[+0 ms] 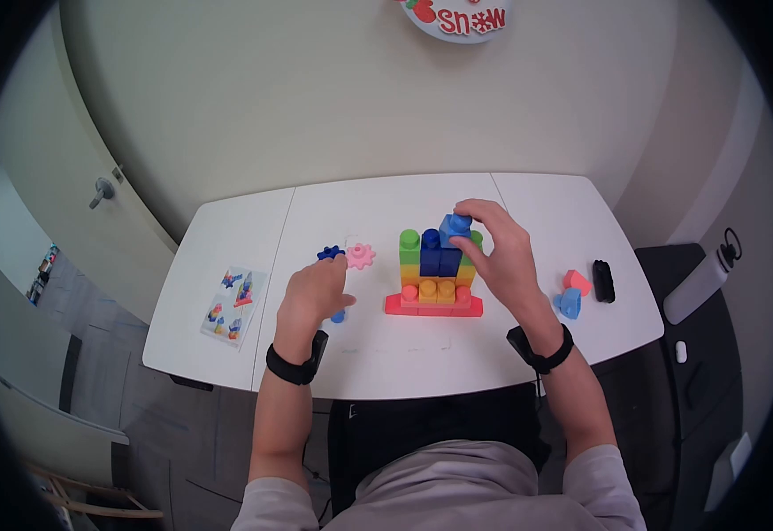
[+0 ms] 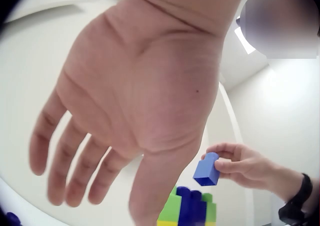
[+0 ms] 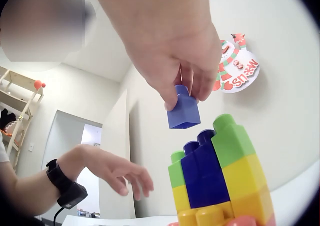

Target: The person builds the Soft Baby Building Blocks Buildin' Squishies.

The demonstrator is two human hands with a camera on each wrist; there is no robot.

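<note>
My right hand (image 1: 501, 252) pinches a light blue toy block (image 1: 455, 228) between thumb and fingers. In the right wrist view the block (image 3: 183, 111) hangs just above a built stack, its hollow underside facing down. That stack has dark blue blocks (image 3: 204, 178) in the middle, green blocks (image 3: 232, 141) at both sides, yellow ones (image 1: 410, 273) below and a red base (image 1: 431, 310). My left hand (image 1: 313, 292) hovers over the table's left part with fingers spread and nothing in them, near a dark blue gear (image 1: 329, 253) and a pink gear (image 1: 361, 257).
A picture sheet (image 1: 234, 305) lies on the white table (image 1: 386, 372) at left. A small blue piece (image 1: 338, 317) is partly behind my left hand. At right lie a red piece (image 1: 577, 282), a light blue piece (image 1: 569, 303) and a black case (image 1: 603, 281). A white bottle (image 1: 700, 283) stands beyond.
</note>
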